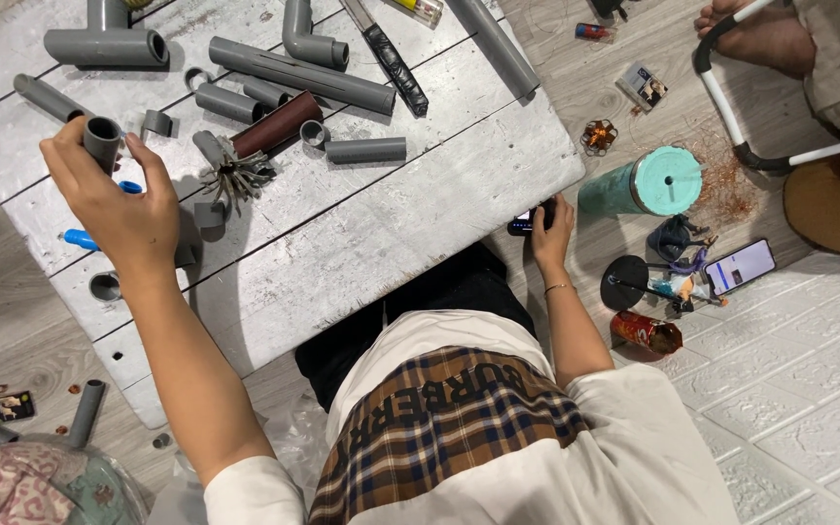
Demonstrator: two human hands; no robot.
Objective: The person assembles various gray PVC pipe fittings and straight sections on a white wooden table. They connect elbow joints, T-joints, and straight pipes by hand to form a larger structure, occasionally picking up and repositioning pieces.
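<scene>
Grey pipe piece (101, 139) in left hand (119, 209), near board edge (31, 255)

Short grey pipe piece (101, 139), upright, open-ended; small black device (527, 222) at board's edge.

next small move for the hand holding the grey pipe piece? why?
Probably lower the left hand and set the short grey pipe down on a bare part of the board. It is held above the board's cluttered corner of pipe offcuts, while the right hand grips a small dark object off the board's edge, so neither hand is free.
</scene>
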